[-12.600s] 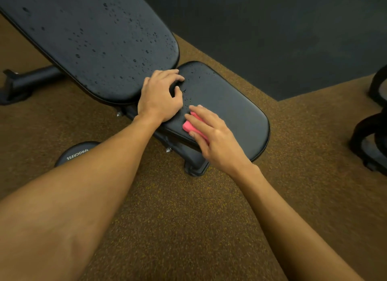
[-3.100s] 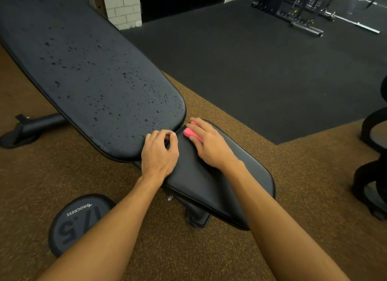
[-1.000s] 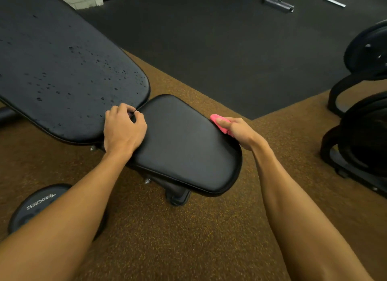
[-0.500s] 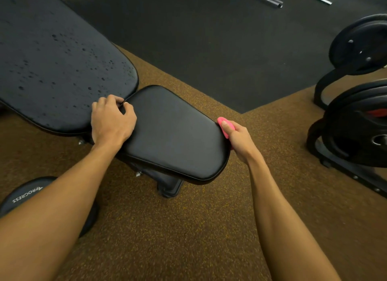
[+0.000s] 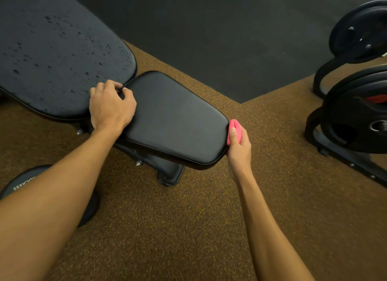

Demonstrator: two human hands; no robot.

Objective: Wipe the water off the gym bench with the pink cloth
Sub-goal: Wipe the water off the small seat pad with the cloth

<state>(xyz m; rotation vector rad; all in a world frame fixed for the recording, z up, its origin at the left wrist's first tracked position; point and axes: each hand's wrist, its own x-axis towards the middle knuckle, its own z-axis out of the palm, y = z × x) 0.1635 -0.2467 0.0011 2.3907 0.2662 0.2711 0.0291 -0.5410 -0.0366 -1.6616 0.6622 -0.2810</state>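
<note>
Right hand (image 5: 238, 143) pinches the bunched pink cloth (image 5: 232, 127) vs the seat pad's (image 5: 173, 117) right end edge, prob. to catch runoff. Left hand (image 5: 111, 106) lies curled at the gap w/ the back pad (image 5: 52, 56), bracing the bench; drops remain there.

backrest (image 5: 58, 56): we lose its top past the edge
pink cloth (image 5: 233, 126): mostly buried in our right hand (image 5: 238, 146)
floor plate (image 5: 23, 182): lettering half covered

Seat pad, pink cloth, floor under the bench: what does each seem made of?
Seat pad: likely vinyl or faux leather, smooth with a soft sheen and piped edge. Pink cloth: soft fabric, bunched in the right hand, weave unclear. Floor: probably rubber granulate, brown with yellow flecks.
</note>
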